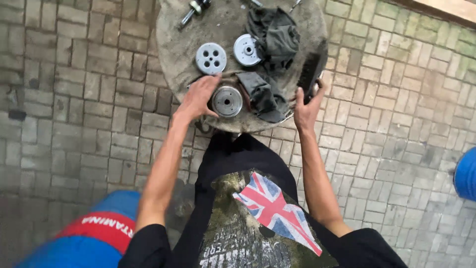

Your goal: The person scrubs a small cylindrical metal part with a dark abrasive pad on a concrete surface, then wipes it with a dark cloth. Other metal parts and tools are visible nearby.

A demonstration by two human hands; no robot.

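Note:
A round grey concrete table [176, 47] carries metal parts. My left hand [198, 98] rests near the table's front edge, its fingers spread and touching a round metal pulley disc [227, 100]. Two more discs lie farther back: one with several holes [210, 58] and a plain one [247, 49]. My right hand [306, 106] grips the handle of a dark brush [311, 69] at the table's right edge. A dark grey rag [273, 37] lies crumpled beside the discs, with another piece [263, 94] between my hands.
A metal bolt-like tool [194, 9] lies at the table's far edge. Paved brick ground [79, 99] surrounds the table. A blue and red object [96, 228] sits at lower left, and a blue object [466, 173] at the right edge.

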